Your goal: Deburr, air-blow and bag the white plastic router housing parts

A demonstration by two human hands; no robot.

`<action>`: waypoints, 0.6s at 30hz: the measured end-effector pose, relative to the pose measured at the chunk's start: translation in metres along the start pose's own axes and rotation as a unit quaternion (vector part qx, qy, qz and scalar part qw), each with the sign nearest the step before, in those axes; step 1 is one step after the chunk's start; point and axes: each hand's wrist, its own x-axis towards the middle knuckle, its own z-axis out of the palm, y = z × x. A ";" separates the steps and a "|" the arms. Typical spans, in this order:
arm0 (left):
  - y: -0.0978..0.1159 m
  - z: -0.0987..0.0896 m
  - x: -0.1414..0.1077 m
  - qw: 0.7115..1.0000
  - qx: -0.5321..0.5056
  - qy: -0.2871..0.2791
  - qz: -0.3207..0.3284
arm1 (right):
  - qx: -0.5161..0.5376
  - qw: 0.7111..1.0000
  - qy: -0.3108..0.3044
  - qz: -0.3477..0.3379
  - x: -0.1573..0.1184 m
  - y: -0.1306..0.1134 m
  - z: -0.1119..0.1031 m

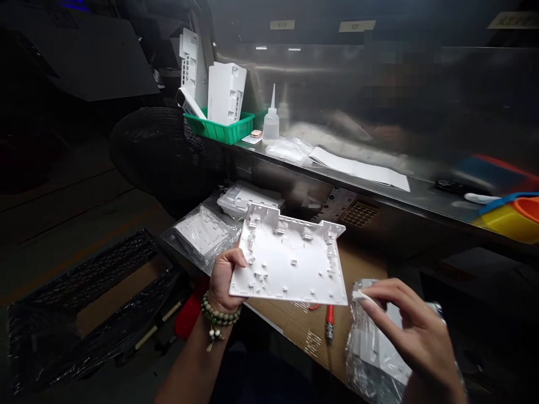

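Note:
A white plastic panel (290, 264) with small clips and posts on its inner face is tilted toward the camera above the cardboard. My left hand (227, 280) grips its left edge, thumb on the inner face. To the right of the panel, apart from it, my right hand (408, 325) pinches a small white piece (361, 295) between thumb and fingers. Beneath that hand lie bagged white parts (370, 353). An orange-handled tool (329, 322) rests on the cardboard (290, 331) below the panel.
Bagged white panels (204, 231) lie at the left of the bench. On the metal shelf (425, 196) stand a green bin (227, 133) of white housings, a dropper bottle (270, 123) and folded white paper (362, 168). A black plastic-lined crate (46, 320) sits lower left.

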 end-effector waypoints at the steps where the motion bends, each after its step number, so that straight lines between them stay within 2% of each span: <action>1: 0.003 -0.002 -0.001 1.000 -0.002 0.006 0.000 | -0.017 1.000 0.003 -0.003 -0.003 0.003 -0.001; 6: 0.013 -0.016 -0.008 0.999 -0.005 0.000 0.036 | -0.019 1.000 -0.006 -0.023 -0.010 -0.007 0.011; 10: 0.018 -0.027 -0.010 0.998 -0.008 0.021 0.059 | -0.002 0.999 -0.024 -0.032 -0.008 -0.010 0.022; 13: 0.019 -0.029 -0.011 0.996 -0.012 0.039 0.080 | -0.031 0.999 -0.028 -0.029 -0.008 -0.004 0.022; 15: 0.018 -0.028 -0.012 0.996 -0.012 0.043 0.081 | -0.042 0.999 -0.007 -0.018 -0.009 -0.002 0.020; 18: 0.016 -0.031 -0.014 0.996 -0.011 0.039 0.078 | -0.001 1.000 -0.013 -0.024 -0.013 0.000 0.019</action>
